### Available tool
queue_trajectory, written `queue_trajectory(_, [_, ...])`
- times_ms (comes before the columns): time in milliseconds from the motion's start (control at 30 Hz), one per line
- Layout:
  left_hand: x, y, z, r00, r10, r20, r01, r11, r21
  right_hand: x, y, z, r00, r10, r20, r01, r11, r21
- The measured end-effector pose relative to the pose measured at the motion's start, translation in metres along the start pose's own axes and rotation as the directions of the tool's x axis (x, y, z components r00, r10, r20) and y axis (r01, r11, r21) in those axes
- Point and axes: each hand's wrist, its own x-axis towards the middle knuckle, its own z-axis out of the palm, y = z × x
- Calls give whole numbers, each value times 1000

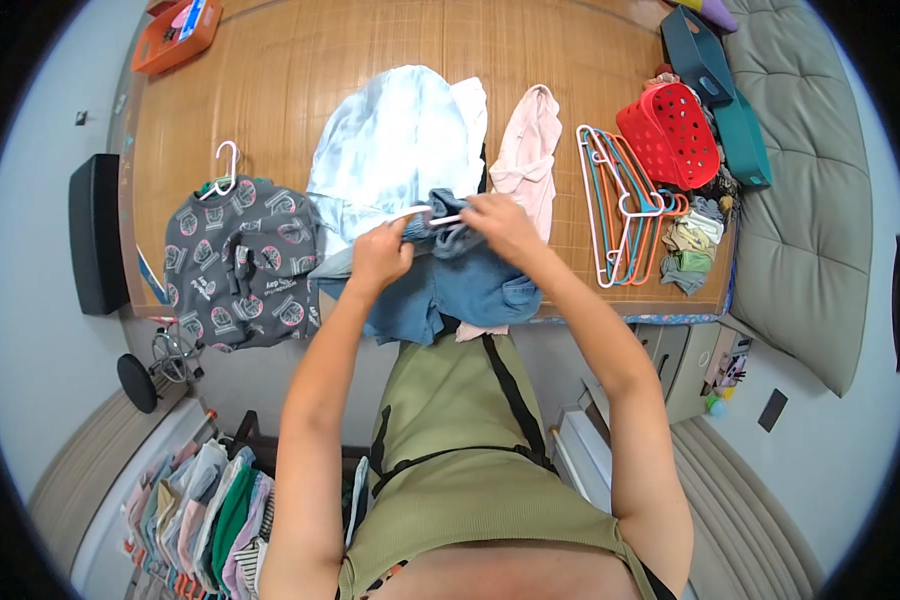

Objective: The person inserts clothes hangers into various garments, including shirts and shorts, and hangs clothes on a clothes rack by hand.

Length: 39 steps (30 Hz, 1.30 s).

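Blue denim shorts (pixel 480 295) hang at the near edge of the bed-like surface, their waistband bunched up between my hands. A white hanger (pixel 444 220) shows in part at that waistband; the rest is covered by cloth. My left hand (pixel 382 254) is closed around the hanger and some denim at the left side. On the other side, my right hand (pixel 506 230) pinches the waistband beside the hanger's end. Under and beyond the shorts lies a pale blue tie-dye garment (pixel 395 135). To its right is a pink garment (pixel 526 150).
A dark grey printed top (pixel 245 265) on a white hanger lies left. Several loose hangers (pixel 620 205), a red basket (pixel 668 135), teal bins (pixel 745 140) and folded clothes (pixel 692 245) sit right. An orange basket (pixel 175 38) stands far left; hung clothes (pixel 205 515) are below left.
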Motion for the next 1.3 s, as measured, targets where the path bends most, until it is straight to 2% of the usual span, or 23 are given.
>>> queue_trajectory(67, [10, 7, 1, 999, 41, -16, -41, 998, -44, 13, -28, 6, 999, 16, 33, -19, 997, 74])
queue_trajectory(100, [12, 5, 1, 1000, 0, 7, 0, 999, -32, 15, -34, 5, 995, 83, 48, -88, 990, 112])
queue_trajectory(200, [11, -1, -5, 1000, 12, -21, -13, 997, -77, 20, -52, -1, 963, 258, -72, -228, 931, 286])
queue_trajectory(233, [9, 0, -7, 998, 39, -44, -44, 994, -104, 21, -53, -2, 970, 231, -73, -205, 943, 261])
queue_trajectory(333, [6, 1, -13, 984, 107, -143, -132, 975, -178, 17, -50, 9, 938, 330, 110, -347, 910, 228])
queue_trajectory(400, [5, 0, -15, 964, 127, -234, -181, 958, -221, 14, -49, 17, 954, 293, 58, -298, 927, 229])
queue_trajectory(500, [-4, -20, -6, 949, -31, -313, -37, 977, -208, 12, -50, 16, 959, 282, 11, -277, 935, 221])
queue_trajectory(600, [-12, -31, -9, 910, -82, -407, 58, 996, -70, 8, -47, 14, 946, 324, 5, -318, 925, 210])
queue_trajectory(633, [-15, -34, -13, 912, -113, -395, 98, 993, -58, 6, -46, 13, 945, 328, -8, -320, 924, 208])
queue_trajectory(733, [-24, -45, -27, 909, 17, -416, -25, 1000, -14, 2, -44, 9, 943, 329, -49, -310, 922, 230])
queue_trajectory(767, [-30, -49, -31, 919, 12, -394, -38, 998, -59, 0, -43, 8, 942, 330, -57, -307, 919, 245])
queue_trajectory(867, [-44, -55, -36, 801, -87, -592, 86, 996, -29, -2, -37, 2, 933, 352, -74, -319, 905, 281])
queue_trajectory(900, [-53, -63, -29, 771, -272, -576, 185, 961, -206, -2, -35, -1, 930, 357, -81, -319, 900, 298])
queue_trajectory(933, [-62, -69, -28, 806, -437, -399, 326, 891, -317, -2, -34, -4, 928, 362, -87, -319, 894, 314])
queue_trajectory(967, [-70, -75, -27, 795, -573, -198, 470, 789, -396, -1, -33, -8, 918, 387, -82, -343, 883, 320])
queue_trajectory(1000, [-79, -78, -24, 742, -670, 16, 608, 662, -439, 2, -32, -13, 916, 395, -74, -348, 871, 347])
queue_trajectory(1033, [-90, -70, -12, 789, -585, -187, 510, 794, -329, 6, -30, -17, 913, 402, -65, -351, 859, 373])
queue_trajectory(1133, [-99, -61, 3, 774, -617, -144, 369, 623, -690, 13, -17, -22, 916, 397, -57, -343, 851, 398])
queue_trajectory(1267, [-113, -57, 9, 584, -772, -251, 465, 571, -676, 15, -15, -26, 913, 406, -38, -344, 817, 463])
queue_trajectory(1300, [-116, -48, 5, 540, -813, -218, 473, 507, -720, 18, -25, -33, 916, 401, -25, -337, 799, 497])
